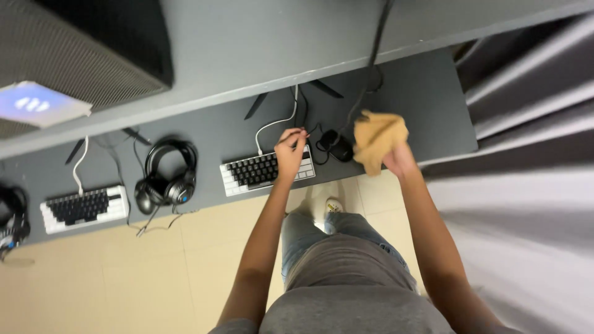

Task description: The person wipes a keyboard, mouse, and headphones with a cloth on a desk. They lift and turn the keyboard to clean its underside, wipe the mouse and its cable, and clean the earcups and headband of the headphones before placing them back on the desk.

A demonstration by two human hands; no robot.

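Observation:
My left hand (289, 153) rests on the right end of a black-and-white keyboard (250, 172) on the dark grey desk (421, 93), with its fingers pinching the white cable (278, 122) that rises from the keyboard. My right hand (399, 159) grips a crumpled tan cloth (378, 140) held above the desk, just right of a black mouse (339, 148). Black cables run from the mouse toward the back of the desk.
A black headset (167, 179) lies left of the keyboard, and a second black-and-white keyboard (83, 207) lies further left. A dark computer case (86, 43) stands on the upper shelf. Grey curtain folds (532, 185) hang at the right. Beige floor tiles (154, 272) lie below.

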